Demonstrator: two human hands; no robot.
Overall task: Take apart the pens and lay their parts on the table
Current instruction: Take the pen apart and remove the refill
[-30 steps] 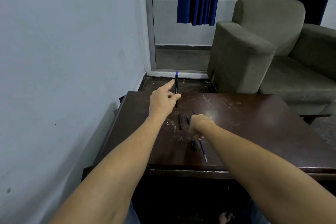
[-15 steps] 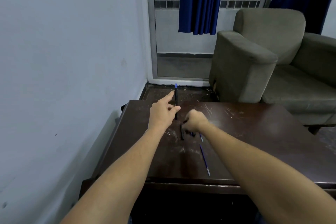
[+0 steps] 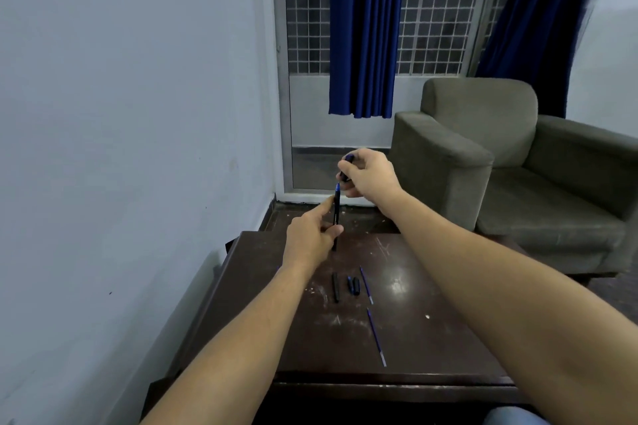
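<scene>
My left hand point(image 3: 310, 238) holds a black pen point(image 3: 336, 210) upright above the far edge of the dark table point(image 3: 431, 331), its blue tip pointing up. My right hand point(image 3: 369, 172) is raised just above that tip and pinches a small black and blue pen piece point(image 3: 347, 162). Loose parts lie on the table below: a black barrel point(image 3: 335, 287), two short black caps point(image 3: 353, 285), a thin blue refill point(image 3: 366, 285) and a second refill point(image 3: 376, 336) nearer to me.
A grey-blue wall runs close along the table's left side. A grey armchair point(image 3: 483, 148) stands beyond the table at the right. Behind are a glass door and blue curtains point(image 3: 362, 28). The table's near edge is just in front of me.
My right hand left the parts on the table and rose to the top of the upright pen, now holding a small piece. The left hand kept the pen upright. The camera tilted upward.
</scene>
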